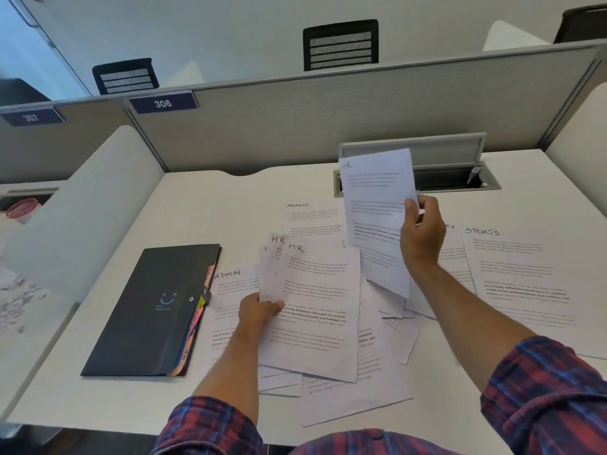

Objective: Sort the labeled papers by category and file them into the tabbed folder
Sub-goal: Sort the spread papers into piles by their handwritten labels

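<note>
Reaching out from plaid sleeves (542, 389), both hands work over a white desk (115, 399) strewn with printed sheets. Nearest, the left hand (259, 311) pinches a small fan of papers headed HR (308, 310), thumb on top and fingers curled beneath, just above the loose overlapping papers (348, 385). Left of them a dark tabbed folder (154, 310) lies closed and flat, coloured tabs showing along its right edge. An ADMIN sheet (226, 300) sits between folder and hand; a SPORTS sheet (525, 277) lies at the right. Farther out, the right hand (422, 234) grips another HR sheet (377, 205) lifted upright. Beyond stand an open cable tray (456, 178), grey partitions (295, 123) numbered 306 and 307, and black chair backs (340, 44).
</note>
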A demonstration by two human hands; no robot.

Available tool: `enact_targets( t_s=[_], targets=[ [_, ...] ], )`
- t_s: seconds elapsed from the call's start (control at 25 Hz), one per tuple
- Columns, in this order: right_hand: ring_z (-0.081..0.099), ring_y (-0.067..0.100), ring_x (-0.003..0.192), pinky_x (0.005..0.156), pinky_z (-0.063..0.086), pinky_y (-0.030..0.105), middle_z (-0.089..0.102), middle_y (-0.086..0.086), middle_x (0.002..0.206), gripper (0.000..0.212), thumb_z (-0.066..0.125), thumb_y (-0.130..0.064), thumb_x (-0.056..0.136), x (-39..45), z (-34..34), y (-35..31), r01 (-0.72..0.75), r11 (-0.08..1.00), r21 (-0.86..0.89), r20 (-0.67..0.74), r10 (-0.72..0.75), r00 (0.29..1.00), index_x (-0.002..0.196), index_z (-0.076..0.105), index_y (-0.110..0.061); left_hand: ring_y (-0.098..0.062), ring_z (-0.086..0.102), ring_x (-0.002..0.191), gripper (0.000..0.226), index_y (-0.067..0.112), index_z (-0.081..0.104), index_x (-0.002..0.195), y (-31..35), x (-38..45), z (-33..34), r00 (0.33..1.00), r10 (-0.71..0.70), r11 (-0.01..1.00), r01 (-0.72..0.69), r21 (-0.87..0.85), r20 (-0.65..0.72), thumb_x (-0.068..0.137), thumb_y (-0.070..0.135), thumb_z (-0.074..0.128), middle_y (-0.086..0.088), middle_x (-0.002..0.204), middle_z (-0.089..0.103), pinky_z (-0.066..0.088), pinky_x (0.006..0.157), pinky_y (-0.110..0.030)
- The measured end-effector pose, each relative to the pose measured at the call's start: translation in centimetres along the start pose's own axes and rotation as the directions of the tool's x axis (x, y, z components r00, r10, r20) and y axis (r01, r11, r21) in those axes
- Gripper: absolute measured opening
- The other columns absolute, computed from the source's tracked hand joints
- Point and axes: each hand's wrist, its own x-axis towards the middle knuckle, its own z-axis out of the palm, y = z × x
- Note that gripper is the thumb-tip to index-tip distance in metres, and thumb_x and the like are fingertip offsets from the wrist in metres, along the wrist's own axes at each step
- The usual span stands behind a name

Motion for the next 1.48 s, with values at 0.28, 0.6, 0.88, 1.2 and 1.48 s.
enact_targets(
  t_s=[0.28, 0.6, 0.88, 1.2, 1.48],
  targets=[
    [0.064, -0.011, 0.081, 0.056, 0.048, 0.006, 0.059, -0.024, 0.095, 0.02, 0.048, -0.046, 0.102, -1.2, -1.3, -1.6, -0.053, 0.977, 0.205, -0.138, 0.082, 0.987, 0.107, 0.045, -0.026, -0.033, 0.073, 0.085, 0.046, 0.006, 0.072, 0.096, 0.3, -1.1, 0.4, 1.0, 0.015, 0.999, -0.015, -0.039, 0.009, 0.057, 0.012, 0.095, -0.011, 0.094, 0.076, 0.061, 0.081, -0.048],
    [0.058, -0.014, 0.077, 0.062, 0.044, 0.005, 0.057, -0.017, 0.092, 0.026, 0.048, -0.033, 0.103, -0.4, -3.7, -2.0, -0.057, 0.939, 0.34, -0.338, 0.179, 0.924, 0.109, 0.052, -0.009, -0.035, 0.068, 0.098, 0.053, 0.001, 0.07, 0.116, 1.2, -1.4, 0.5, 0.998, 0.062, 0.997, -0.062, -0.042, -0.01, 0.069, 0.013, 0.09, -0.016, 0.109, 0.073, 0.056, 0.093, -0.048],
    [0.058, -0.001, 0.071, 0.059, 0.045, 0.011, 0.061, -0.011, 0.081, 0.017, 0.06, -0.036, 0.097, -2.1, -3.2, -0.4, -0.285, 0.93, 0.231, -0.029, 0.3, 0.954, 0.09, 0.056, -0.021, -0.027, 0.069, 0.086, 0.047, 0.0, 0.067, 0.119, 2.6, -1.2, 0.3, 0.994, 0.106, 0.991, -0.104, -0.081, 0.027, 0.077, 0.014, 0.083, -0.007, 0.093, 0.072, 0.057, 0.075, -0.033],
    [0.055, 0.024, 0.085, 0.073, 0.047, 0.036, 0.058, 0.002, 0.088, 0.034, 0.053, -0.048, 0.099, -7.1, -1.6, 3.7, -0.603, 0.797, -0.032, 0.294, 0.584, 0.757, 0.089, 0.053, -0.015, -0.036, 0.071, 0.1, 0.049, 0.003, 0.065, 0.125, 2.9, -2.1, 1.5, 0.954, 0.058, 0.963, 0.024, -0.268, 0.294, 0.081, 0.02, 0.081, -0.018, 0.109, 0.074, 0.058, 0.086, -0.048],
    [0.07, 0.021, 0.1, 0.086, 0.059, 0.041, 0.07, 0.003, 0.12, 0.022, 0.065, -0.018, 0.096, -7.8, -1.3, 3.9, -0.667, 0.739, 0.099, 0.547, 0.519, 0.657, 0.117, 0.06, -0.024, -0.029, 0.074, 0.068, 0.028, 0.002, 0.075, 0.092, 3.9, -3.0, 2.3, 0.889, -0.072, 0.936, 0.217, -0.277, 0.453, 0.09, 0.012, 0.049, -0.018, 0.089, 0.074, 0.058, 0.055, -0.034]
  ],
)
